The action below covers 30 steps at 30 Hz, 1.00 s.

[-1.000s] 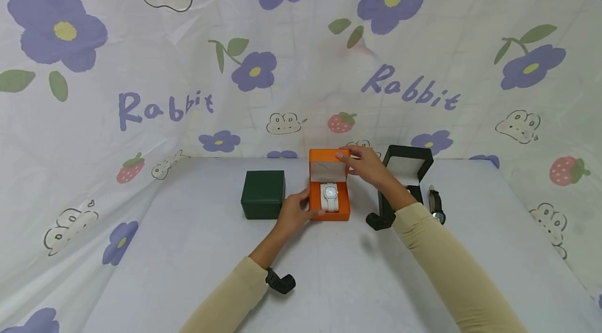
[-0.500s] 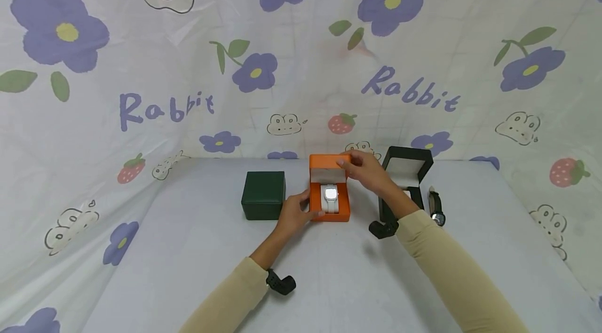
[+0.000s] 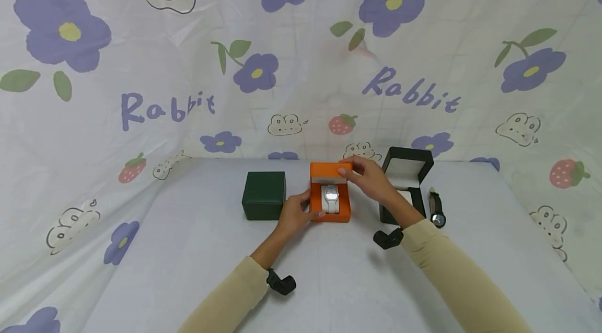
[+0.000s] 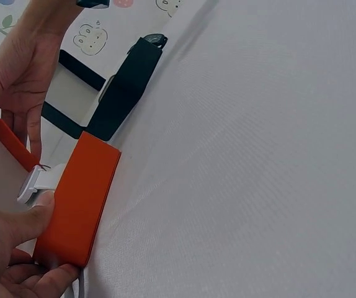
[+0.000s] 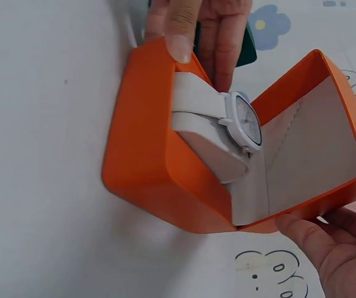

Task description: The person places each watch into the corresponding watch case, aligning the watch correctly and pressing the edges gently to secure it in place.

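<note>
An orange watch box [image 3: 317, 210] stands in the middle of the table, its lid [image 3: 324, 170] tilted partly down over the base. Inside, a white watch [image 5: 243, 121] is wrapped round a pale cushion. My left hand [image 3: 294, 214] grips the near left corner of the base, thumb on the front rim, as the left wrist view also shows. The lid's right side is pinched by my right hand [image 3: 371, 179], thumb in front and fingers behind. In the right wrist view the lid's white lining [image 5: 317, 136] faces the watch.
A closed dark green box [image 3: 264, 196] stands just left of my left hand. To the right, a black box [image 3: 408, 153] has its lid up, partly hidden by my right forearm. A watch with a dark strap [image 3: 436, 208] lies beside it.
The orange lid has swung forward and down, with my right hand moving along with it. My left hand has stayed on the base.
</note>
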Motion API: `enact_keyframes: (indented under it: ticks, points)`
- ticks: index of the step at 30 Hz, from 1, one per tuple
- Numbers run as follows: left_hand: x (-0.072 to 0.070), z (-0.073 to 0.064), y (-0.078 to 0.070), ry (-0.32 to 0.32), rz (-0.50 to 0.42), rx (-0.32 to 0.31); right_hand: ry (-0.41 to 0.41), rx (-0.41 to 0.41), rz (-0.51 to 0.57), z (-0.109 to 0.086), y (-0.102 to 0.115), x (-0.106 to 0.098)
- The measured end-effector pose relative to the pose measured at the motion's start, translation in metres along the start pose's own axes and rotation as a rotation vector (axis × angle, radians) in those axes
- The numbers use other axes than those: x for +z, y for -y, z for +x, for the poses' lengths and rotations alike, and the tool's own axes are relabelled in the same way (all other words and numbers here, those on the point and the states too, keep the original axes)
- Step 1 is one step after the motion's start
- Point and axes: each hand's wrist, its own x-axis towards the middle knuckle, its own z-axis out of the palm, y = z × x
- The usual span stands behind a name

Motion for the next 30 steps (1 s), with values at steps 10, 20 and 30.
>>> enact_keyframes:
  ticks: [10,20,30]
  points:
    - [0.001,0.001,-0.001,-0.003,-0.029,-0.001,-0.039,-0.021,0.001,-0.012,-0.002,0.007]
    - [0.001,0.000,-0.001,-0.007,-0.030,-0.001,-0.062,-0.042,0.010,-0.020,-0.009,0.013]
    - [0.001,0.001,-0.001,-0.012,-0.024,-0.010,-0.100,-0.095,0.015,-0.029,-0.016,0.021]
